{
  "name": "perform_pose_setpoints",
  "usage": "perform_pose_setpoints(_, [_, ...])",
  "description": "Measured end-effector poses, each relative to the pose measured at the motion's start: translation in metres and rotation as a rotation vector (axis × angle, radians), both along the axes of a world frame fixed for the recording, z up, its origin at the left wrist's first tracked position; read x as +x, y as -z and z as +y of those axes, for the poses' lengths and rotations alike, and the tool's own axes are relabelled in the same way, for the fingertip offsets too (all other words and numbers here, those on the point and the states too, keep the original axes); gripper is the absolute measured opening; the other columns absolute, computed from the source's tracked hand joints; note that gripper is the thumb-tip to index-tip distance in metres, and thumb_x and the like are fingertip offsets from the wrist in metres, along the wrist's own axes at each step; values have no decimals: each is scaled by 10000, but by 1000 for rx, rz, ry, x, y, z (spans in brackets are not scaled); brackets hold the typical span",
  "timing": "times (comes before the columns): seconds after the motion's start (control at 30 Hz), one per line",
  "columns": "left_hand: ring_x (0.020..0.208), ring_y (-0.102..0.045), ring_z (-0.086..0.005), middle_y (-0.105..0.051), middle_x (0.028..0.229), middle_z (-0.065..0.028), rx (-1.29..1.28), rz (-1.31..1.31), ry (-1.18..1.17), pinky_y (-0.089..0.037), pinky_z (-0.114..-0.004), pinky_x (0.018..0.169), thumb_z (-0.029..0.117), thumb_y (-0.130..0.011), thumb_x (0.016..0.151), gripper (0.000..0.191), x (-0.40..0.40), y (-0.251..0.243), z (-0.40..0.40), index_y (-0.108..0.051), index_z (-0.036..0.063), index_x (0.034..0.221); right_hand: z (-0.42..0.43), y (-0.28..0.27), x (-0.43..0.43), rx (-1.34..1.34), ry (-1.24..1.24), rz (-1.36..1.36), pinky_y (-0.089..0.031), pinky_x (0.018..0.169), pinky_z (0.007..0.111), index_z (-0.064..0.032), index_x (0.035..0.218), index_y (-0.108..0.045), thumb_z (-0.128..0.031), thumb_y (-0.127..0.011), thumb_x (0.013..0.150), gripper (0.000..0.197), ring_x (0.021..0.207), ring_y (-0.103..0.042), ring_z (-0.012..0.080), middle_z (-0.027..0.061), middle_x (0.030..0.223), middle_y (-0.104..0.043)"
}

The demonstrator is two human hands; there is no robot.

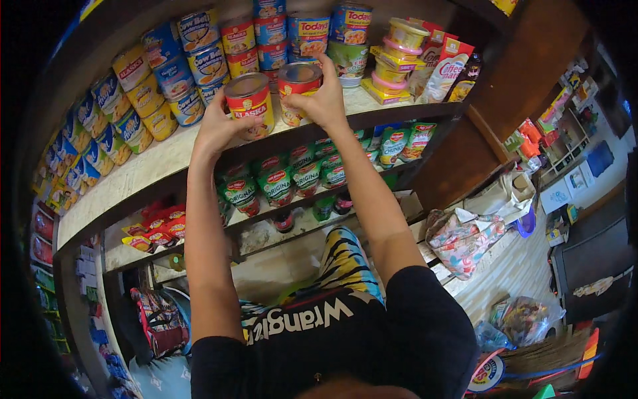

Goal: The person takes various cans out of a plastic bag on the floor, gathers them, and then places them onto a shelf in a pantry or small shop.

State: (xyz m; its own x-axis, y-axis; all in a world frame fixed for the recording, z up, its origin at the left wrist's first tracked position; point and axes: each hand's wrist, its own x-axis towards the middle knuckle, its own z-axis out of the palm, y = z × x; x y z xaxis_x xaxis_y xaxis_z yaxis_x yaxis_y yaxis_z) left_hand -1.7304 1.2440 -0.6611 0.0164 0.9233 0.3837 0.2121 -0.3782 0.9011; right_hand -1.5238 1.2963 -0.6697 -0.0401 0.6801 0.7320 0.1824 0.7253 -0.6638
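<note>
My left hand (222,127) grips a red and yellow Alaska milk can (250,105) near the front edge of the upper shelf (197,137). Just right of it, my right hand (321,99) is wrapped around a second red and yellow can (295,92), thumb in front and fingers at its far side. Both cans are upright with grey metal lids. Behind them stand stacked Alaska cans (239,37), blue and red cans (271,55) and Today's mixed fruit cans (309,32). Whether the held cans rest on the shelf is hard to tell.
Cow Bell condensed cans (205,62) and Angel cans (132,129) line the shelf leftward. Tubs (391,65) and Coffee-mate pouches (448,67) stand to the right. Del Monte pouches (276,184) fill the lower shelf. A floral bag (466,239) lies at right, a backpack (162,319) lower left.
</note>
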Motion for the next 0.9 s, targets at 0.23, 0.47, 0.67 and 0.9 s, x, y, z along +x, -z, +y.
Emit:
perform_pose_setpoints(0.23, [994, -588, -206, -597, 1105, -122, -37, 12, 4, -471, -343, 883, 107, -841, 568, 750, 8, -2, 2, -459, 1, 1205, 10, 10, 11, 42, 43, -79, -426, 927, 353, -15, 1301, -363, -229, -830, 554, 906, 1089, -525, 260, 178, 1196, -510])
perform_pose_setpoints(0.47, [988, -589, -205, -597, 1092, -137, -27, 8, 23, -473, -333, 877, 87, -834, 580, 745, 1, 2, 6, -445, -13, 1206, -7, 7, 87, 79, 275, -80, -461, 824, 310, 2, 1055, -599, -186, -761, 712, 424, 933, -578, 183, 97, 986, -621])
perform_pose_setpoints(0.67, [975, -595, -200, -600, 1080, -136, -50, -9, 10, -478, -330, 865, 76, -826, 589, 733, 1, 2, 5, -436, -24, 1201, -14, 13, 173, 3, 561, -1, -457, 581, 290, -12, 831, -647, -113, -718, 693, 185, 610, -571, 145, 75, 661, -602])
perform_pose_setpoints(0.9, [959, -602, -198, -607, 1064, -126, -30, -15, 39, -480, -329, 868, 76, -826, 598, 716, 3, 3, 6, -442, -16, 1195, -1, 16, 207, -36, 995, -117, -462, 776, 423, -61, 1220, -393, -186, -776, 604, 735, 945, -551, 341, 169, 1010, -531])
